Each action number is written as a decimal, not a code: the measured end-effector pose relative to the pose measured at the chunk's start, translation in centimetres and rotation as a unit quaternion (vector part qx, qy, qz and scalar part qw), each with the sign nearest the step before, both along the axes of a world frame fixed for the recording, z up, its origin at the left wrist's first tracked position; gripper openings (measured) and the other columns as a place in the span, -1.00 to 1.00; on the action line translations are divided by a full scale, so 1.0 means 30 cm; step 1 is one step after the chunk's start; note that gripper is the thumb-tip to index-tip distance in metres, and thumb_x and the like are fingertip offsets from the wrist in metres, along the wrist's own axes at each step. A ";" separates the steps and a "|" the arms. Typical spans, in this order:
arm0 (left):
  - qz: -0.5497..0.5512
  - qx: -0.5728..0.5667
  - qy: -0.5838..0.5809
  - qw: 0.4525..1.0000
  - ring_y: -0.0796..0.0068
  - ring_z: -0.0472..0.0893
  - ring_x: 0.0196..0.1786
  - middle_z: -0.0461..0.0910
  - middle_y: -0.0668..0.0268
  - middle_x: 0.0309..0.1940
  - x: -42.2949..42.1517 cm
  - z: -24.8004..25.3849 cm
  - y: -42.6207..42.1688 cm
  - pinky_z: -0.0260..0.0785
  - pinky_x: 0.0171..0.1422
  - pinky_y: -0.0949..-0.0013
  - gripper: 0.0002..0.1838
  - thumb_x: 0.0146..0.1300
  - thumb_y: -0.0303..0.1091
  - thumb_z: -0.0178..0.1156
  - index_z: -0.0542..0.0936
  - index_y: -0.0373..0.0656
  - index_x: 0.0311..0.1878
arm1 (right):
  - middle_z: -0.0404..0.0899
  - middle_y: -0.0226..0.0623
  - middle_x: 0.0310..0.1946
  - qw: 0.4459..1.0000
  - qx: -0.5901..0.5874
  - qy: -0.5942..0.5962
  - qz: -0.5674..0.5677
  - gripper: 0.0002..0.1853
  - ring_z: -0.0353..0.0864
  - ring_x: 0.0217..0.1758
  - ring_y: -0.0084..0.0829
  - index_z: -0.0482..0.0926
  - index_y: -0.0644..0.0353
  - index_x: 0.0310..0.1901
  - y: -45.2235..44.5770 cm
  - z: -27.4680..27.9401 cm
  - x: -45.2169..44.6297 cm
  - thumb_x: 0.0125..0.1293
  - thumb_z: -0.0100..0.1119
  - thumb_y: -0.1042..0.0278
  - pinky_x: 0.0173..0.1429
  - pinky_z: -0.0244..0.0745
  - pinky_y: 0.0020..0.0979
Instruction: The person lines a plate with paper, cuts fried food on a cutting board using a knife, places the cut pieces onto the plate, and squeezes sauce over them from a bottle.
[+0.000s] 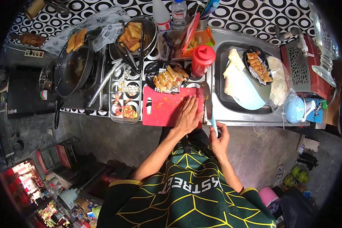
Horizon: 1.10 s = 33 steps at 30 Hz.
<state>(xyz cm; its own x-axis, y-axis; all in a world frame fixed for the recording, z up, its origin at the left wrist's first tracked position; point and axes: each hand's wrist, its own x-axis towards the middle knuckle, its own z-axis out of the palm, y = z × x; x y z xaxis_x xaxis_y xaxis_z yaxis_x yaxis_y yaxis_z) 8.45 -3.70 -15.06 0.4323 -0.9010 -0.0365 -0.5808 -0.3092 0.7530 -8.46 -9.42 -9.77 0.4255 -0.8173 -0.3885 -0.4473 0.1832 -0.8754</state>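
My left hand lies flat on the right part of a red cutting board, fingers stretched out and holding nothing. Crumbs and reddish bits are scattered over the board. In my right hand, closed round the light blue handle, is a knife. Its broad dark blade points away from me, just right of the board. Behind the board sits a black plate heaped with cut, golden fried pieces. A red squeeze bottle stands beside that plate.
Left of the board, a clear container holds chopped bits. Further left are a frying pan and a strainer bowl with fried squares and tongs. To the right, a sink carries a light blue plate and a second black plate of food.
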 end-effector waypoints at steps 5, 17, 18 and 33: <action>0.099 -0.091 0.129 0.983 0.07 0.46 0.33 0.45 -0.05 0.27 -0.043 -0.017 0.035 0.31 0.38 0.19 -0.58 0.35 -0.22 0.18 0.55 -0.31 0.15 | 0.65 -0.03 -0.27 0.986 -0.122 0.037 0.111 -0.73 0.67 -0.26 -0.20 0.49 0.31 0.00 -0.017 -0.043 -0.061 0.31 0.17 0.40 -0.16 0.53 -0.25; 0.106 0.040 -0.143 0.983 0.00 0.28 0.42 0.34 0.01 0.34 0.133 -0.137 0.507 0.21 0.45 0.10 -0.48 0.11 -0.30 0.30 0.53 -0.38 0.12 | 0.53 0.24 -0.48 0.970 -0.108 0.056 0.212 -0.70 0.57 -0.31 0.29 0.45 0.28 0.01 0.140 -0.127 0.045 0.49 -0.05 0.20 -0.29 0.42 0.04; 0.088 0.037 -0.150 0.984 0.00 0.27 0.42 0.33 0.01 0.35 0.148 -0.145 0.527 0.20 0.46 0.10 -0.48 0.11 -0.32 0.29 0.53 -0.39 0.12 | 0.53 0.26 -0.47 0.964 -0.116 0.038 0.235 -0.70 0.57 -0.28 0.30 0.44 0.30 -0.01 0.183 -0.142 0.073 0.49 -0.06 0.20 -0.28 0.41 0.08; 0.019 -0.094 -0.085 0.992 0.06 0.49 0.26 0.56 0.09 0.15 0.272 -0.246 0.607 0.35 0.33 0.17 -0.55 0.01 -0.44 0.41 0.61 -0.35 0.01 | 0.53 0.24 -0.57 0.937 -0.247 0.179 0.172 -0.79 0.54 -0.48 0.31 0.34 0.28 -0.26 0.460 -0.316 0.177 0.45 -0.05 0.29 -0.40 0.44 0.19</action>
<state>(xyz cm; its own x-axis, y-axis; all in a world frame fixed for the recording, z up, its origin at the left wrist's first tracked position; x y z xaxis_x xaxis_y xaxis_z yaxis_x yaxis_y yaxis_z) 16.61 14.52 -22.45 0.4523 -0.8675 0.2070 -0.6950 -0.1974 0.6914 -3.15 4.39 -19.25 0.6109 -0.7738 -0.1674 -0.6869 -0.4129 -0.5981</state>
